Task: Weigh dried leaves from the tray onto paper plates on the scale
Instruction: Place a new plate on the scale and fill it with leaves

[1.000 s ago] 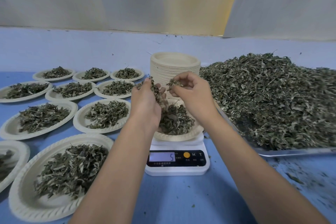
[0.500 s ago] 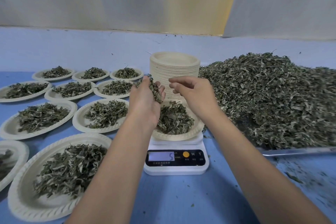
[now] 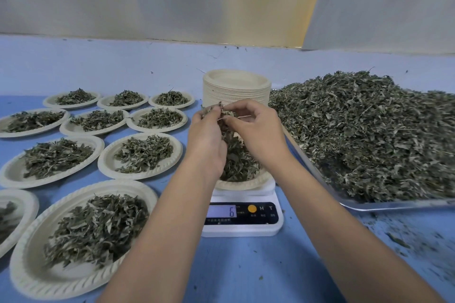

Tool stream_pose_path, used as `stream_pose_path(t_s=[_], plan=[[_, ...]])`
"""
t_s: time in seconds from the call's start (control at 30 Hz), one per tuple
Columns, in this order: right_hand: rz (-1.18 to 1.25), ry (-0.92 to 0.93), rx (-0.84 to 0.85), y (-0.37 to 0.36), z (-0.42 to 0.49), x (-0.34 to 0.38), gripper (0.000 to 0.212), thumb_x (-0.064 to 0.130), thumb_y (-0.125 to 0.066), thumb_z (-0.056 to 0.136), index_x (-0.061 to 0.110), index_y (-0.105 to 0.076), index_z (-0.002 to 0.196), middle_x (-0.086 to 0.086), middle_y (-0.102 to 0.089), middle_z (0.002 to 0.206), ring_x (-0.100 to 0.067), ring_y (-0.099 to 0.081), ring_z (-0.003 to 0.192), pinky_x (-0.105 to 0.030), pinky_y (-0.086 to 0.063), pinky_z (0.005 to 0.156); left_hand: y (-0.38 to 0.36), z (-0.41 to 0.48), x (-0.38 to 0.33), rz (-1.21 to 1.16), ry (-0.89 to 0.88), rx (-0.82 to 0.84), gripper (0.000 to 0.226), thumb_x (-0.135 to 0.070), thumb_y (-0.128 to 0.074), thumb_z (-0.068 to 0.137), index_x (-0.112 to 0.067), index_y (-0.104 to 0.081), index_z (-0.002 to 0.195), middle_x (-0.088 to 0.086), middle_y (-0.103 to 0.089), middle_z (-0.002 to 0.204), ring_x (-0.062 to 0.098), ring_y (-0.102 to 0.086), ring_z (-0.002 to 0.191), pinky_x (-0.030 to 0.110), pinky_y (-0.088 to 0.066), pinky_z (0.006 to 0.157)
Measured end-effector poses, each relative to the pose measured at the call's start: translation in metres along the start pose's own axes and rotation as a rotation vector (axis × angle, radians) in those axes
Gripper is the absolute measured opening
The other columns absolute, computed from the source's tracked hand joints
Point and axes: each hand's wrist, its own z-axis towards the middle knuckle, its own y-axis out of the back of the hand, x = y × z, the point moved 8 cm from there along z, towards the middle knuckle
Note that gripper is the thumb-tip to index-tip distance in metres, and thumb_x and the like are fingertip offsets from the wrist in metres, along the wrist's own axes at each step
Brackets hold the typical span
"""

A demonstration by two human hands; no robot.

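Note:
A white digital scale [image 3: 242,227] stands in the middle of the blue table, and its display reads 6. On it rests a paper plate [image 3: 246,183] with a heap of dried leaves [image 3: 237,166]. My left hand [image 3: 205,142] hovers over the plate, cupped around a handful of dried leaves. My right hand [image 3: 258,130] meets it from the right, with thumb and fingers pinching leaves at the top of that handful. A metal tray [image 3: 394,204] at the right carries a large mound of dried leaves [image 3: 369,135].
A tall stack of empty paper plates [image 3: 236,88] stands behind the scale. Several filled plates cover the table's left side, the closest one [image 3: 81,238] at the front left. Leaf crumbs [image 3: 398,241] litter the table in front of the tray.
My right hand, which had drawn away open, came back to the left hand and pinched leaves from the handful. The scale reading went from 5 to 6.

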Motion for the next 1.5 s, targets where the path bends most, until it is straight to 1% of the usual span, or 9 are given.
stream_pose_path(t_s=[0.2,0.33,0.5,0.7,0.87,0.97,1.13,1.33,1.5], plan=[[0.042,-0.022,-0.042,0.008,0.004,-0.004,0.025,0.006,-0.071,0.081,0.03,-0.067,0.082,0.009,-0.068,0.079,-0.015,-0.067,0.083,-0.041,-0.053,0.09,0.016,0.008,-0.011,-0.06,0.003,-0.067,0.025,-0.007,-0.044,0.099,-0.005,-0.048,0.124,0.012,-0.06,0.1,0.023,-0.06,0.088,0.032,-0.052,0.075],[0.036,-0.039,-0.076,0.016,0.005,-0.008,0.022,0.005,-0.07,0.081,0.026,-0.065,0.085,0.012,-0.065,0.077,-0.007,-0.063,0.075,-0.029,-0.053,0.08,0.023,0.013,-0.016,-0.14,0.023,-0.081,0.031,-0.006,-0.044,0.099,-0.005,-0.046,0.13,0.017,-0.058,0.102,0.019,-0.055,0.079,0.027,-0.052,0.064],[0.026,-0.056,-0.077,0.017,0.007,-0.013,0.017,0.01,-0.068,0.084,0.025,-0.061,0.085,0.01,-0.063,0.081,-0.008,-0.06,0.081,-0.027,-0.05,0.08,0.026,0.015,-0.018,-0.14,0.027,-0.099,0.016,-0.009,-0.045,0.1,-0.01,-0.05,0.114,0.015,-0.059,0.097,0.018,-0.056,0.078,0.026,-0.054,0.068],[-0.006,-0.079,-0.063,0.015,0.006,-0.019,0.006,0.021,-0.068,0.086,0.024,-0.062,0.088,0.008,-0.065,0.071,-0.002,-0.06,0.069,-0.011,-0.043,0.063,0.027,0.014,-0.022,-0.179,0.018,-0.101,0.01,-0.007,-0.043,0.1,-0.009,-0.051,0.094,0.015,-0.054,0.089,0.017,-0.052,0.067,0.026,-0.051,0.064],[0.058,-0.09,-0.072,0.016,0.005,-0.016,0.012,0.013,-0.067,0.086,0.021,-0.059,0.088,0.002,-0.063,0.081,-0.008,-0.06,0.078,-0.021,-0.047,0.075,0.03,0.016,-0.026,-0.226,0.008,-0.094,0.013,-0.006,-0.043,0.1,-0.008,-0.051,0.09,0.014,-0.05,0.087,0.016,-0.05,0.057,0.025,-0.051,0.06],[0.094,-0.079,-0.087,0.017,0.004,-0.012,0.015,0.009,-0.067,0.086,0.021,-0.057,0.088,0.002,-0.062,0.084,-0.007,-0.058,0.078,-0.019,-0.048,0.076,0.029,0.017,-0.027,-0.221,-0.005,-0.09,0.012,-0.006,-0.042,0.1,-0.008,-0.05,0.091,0.012,-0.049,0.082,0.016,-0.05,0.052,0.025,-0.049,0.059],[0.073,-0.08,-0.05,0.014,0.003,-0.009,0.02,0.004,-0.068,0.083,0.021,-0.058,0.087,0.005,-0.063,0.085,-0.008,-0.059,0.08,-0.023,-0.05,0.078,0.025,0.018,-0.022,-0.174,0.012,-0.069,0.015,-0.009,-0.041,0.101,-0.009,-0.049,0.088,0.012,-0.048,0.078,0.018,-0.048,0.06,0.028,-0.048,0.064],[0.119,-0.047,-0.029,0.013,0.0,0.0,0.019,-0.004,-0.067,0.082,0.009,-0.063,0.096,0.008,-0.061,0.076,0.008,-0.051,0.048,-0.006,-0.04,0.052,0.025,0.02,-0.021,-0.166,0.014,-0.058,0.016,-0.009,-0.04,0.101,-0.009,-0.048,0.088,0.012,-0.048,0.079,0.019,-0.047,0.062,0.027,-0.046,0.064],[0.132,-0.08,-0.034,0.012,0.0,-0.002,0.013,0.007,-0.068,0.085,0.011,-0.064,0.097,-0.005,-0.068,0.085,-0.011,-0.063,0.077,-0.025,-0.051,0.074,0.026,0.02,-0.02,-0.181,0.02,-0.063,0.015,-0.009,-0.041,0.101,-0.006,-0.05,0.09,0.012,-0.049,0.077,0.018,-0.048,0.06,0.027,-0.049,0.066]])
